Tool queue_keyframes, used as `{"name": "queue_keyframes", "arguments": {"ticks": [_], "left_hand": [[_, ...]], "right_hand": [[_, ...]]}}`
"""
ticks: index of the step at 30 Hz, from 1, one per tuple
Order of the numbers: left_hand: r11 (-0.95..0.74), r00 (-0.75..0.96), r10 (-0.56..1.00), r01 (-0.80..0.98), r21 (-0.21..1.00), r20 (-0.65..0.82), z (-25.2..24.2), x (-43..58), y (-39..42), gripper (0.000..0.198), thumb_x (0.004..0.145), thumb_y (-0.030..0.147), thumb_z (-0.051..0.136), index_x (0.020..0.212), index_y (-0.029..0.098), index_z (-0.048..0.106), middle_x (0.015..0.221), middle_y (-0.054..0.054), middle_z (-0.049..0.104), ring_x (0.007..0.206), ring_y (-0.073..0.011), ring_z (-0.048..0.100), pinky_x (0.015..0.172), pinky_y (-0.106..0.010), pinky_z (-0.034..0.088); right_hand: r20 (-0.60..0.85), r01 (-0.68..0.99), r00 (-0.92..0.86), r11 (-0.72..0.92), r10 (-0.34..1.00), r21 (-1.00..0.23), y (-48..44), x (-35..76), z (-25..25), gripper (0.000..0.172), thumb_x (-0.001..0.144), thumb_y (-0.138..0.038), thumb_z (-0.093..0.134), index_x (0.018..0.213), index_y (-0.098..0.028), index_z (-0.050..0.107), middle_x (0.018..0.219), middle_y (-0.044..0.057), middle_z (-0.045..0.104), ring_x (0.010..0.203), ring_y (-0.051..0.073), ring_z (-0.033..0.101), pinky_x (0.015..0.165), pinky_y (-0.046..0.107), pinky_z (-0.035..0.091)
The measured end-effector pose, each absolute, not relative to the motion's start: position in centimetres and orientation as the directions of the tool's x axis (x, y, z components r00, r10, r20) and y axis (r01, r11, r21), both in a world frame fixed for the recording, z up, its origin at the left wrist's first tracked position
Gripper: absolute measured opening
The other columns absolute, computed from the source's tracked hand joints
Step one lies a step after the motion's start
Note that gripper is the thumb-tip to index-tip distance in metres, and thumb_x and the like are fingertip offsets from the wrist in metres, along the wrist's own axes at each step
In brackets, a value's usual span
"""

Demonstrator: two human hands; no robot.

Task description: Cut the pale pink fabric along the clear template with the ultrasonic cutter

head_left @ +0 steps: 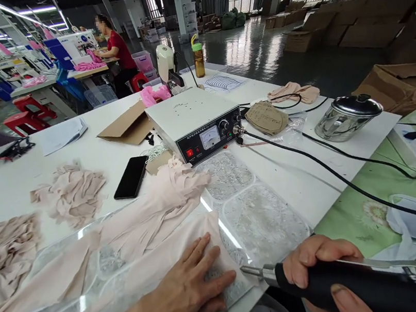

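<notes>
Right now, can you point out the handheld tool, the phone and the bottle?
Handheld tool (387, 285), head view: black body.
Phone (130, 178), head view: dark screen.
Bottle (199, 65), head view: see-through side.

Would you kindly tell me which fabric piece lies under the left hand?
The nearest pale strip: the left hand rests on its right end, beside the black-handled tool; the other fabric pieces lie farther off, with neither hand on them.
</notes>
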State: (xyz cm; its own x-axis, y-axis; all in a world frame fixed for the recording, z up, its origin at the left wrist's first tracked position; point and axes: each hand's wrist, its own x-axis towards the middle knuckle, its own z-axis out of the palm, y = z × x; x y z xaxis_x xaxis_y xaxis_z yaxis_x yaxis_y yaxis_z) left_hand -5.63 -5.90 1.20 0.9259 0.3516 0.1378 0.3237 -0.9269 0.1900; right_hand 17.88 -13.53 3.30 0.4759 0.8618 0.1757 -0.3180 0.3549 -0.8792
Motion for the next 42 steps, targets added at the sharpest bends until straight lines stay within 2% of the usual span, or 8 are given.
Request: {"name": "queue_keyframes", "arguments": {"ticks": [5, 13, 18, 27, 34, 42], "left_hand": [[-0.917, 0.921, 0.366, 0.333, 0.218, 0.132, 0.9, -5.7, -6.1, 0.045, 0.093, 0.042, 0.066, 0.135, 0.028, 0.058, 0.139, -0.013, 0.052, 0.139, -0.0406, 0.039, 0.109, -0.054, 0.044], [-0.914, 0.918, 0.373, 0.339, 0.224, 0.136, 0.5, -5.6, -6.3, 0.041, 0.094, 0.042, 0.063, 0.131, 0.027, 0.06, 0.132, -0.013, 0.055, 0.137, -0.0401, 0.042, 0.109, -0.055, 0.042], [-0.917, 0.913, 0.372, 0.334, 0.219, 0.166, 0.1, -5.6, -6.4, 0.038, 0.097, 0.044, 0.058, 0.13, 0.026, 0.061, 0.132, -0.015, 0.055, 0.135, -0.042, 0.043, 0.105, -0.057, 0.044], [-0.921, 0.902, 0.378, 0.342, 0.189, 0.21, -0.1, -5.7, -6.5, 0.041, 0.091, 0.045, 0.066, 0.128, 0.028, 0.061, 0.131, -0.012, 0.056, 0.134, -0.0378, 0.046, 0.111, -0.051, 0.039], [-0.924, 0.903, 0.37, 0.333, 0.19, 0.219, 0.0, -5.5, -6.5, 0.037, 0.095, 0.046, 0.059, 0.127, 0.026, 0.062, 0.129, -0.014, 0.057, 0.131, -0.0402, 0.048, 0.106, -0.054, 0.043], [-0.927, 0.897, 0.366, 0.328, 0.18, 0.249, -0.1, -5.6, -6.4, 0.036, 0.095, 0.047, 0.06, 0.124, 0.027, 0.063, 0.129, -0.013, 0.058, 0.133, -0.039, 0.046, 0.107, -0.052, 0.043]], "right_hand": [[0.205, -0.329, 0.441, 0.37, 0.874, -0.869, -12.7, 17.2, 3.3, 0.012, 0.086, -0.037, 0.061, 0.092, -0.028, 0.058, 0.08, -0.001, 0.047, 0.06, 0.013, 0.053, 0.055, 0.032, 0.051], [0.203, -0.311, 0.443, 0.363, 0.873, -0.878, -12.3, 17.0, 3.1, 0.013, 0.085, -0.036, 0.063, 0.093, -0.027, 0.058, 0.081, 0.0, 0.05, 0.06, 0.014, 0.054, 0.056, 0.034, 0.051], [0.242, -0.286, 0.415, 0.378, 0.877, -0.88, -12.1, 17.0, 2.8, 0.01, 0.087, -0.034, 0.062, 0.092, -0.026, 0.058, 0.08, 0.0, 0.05, 0.061, 0.014, 0.054, 0.056, 0.034, 0.053], [0.295, -0.231, 0.348, 0.386, 0.89, -0.893, -12.1, 17.2, 2.8, 0.004, 0.091, -0.029, 0.057, 0.092, -0.025, 0.057, 0.079, 0.0, 0.05, 0.062, 0.014, 0.056, 0.055, 0.033, 0.054], [0.263, -0.282, 0.403, 0.392, 0.877, -0.875, -11.6, 16.9, 3.0, 0.008, 0.088, -0.032, 0.06, 0.092, -0.026, 0.057, 0.08, -0.001, 0.05, 0.061, 0.013, 0.054, 0.057, 0.032, 0.052], [0.351, -0.288, 0.466, 0.514, 0.812, -0.808, -7.4, 16.3, 2.1, 0.01, 0.085, -0.027, 0.06, 0.094, -0.025, 0.057, 0.084, -0.002, 0.052, 0.06, 0.012, 0.057, 0.06, 0.034, 0.053]]}}
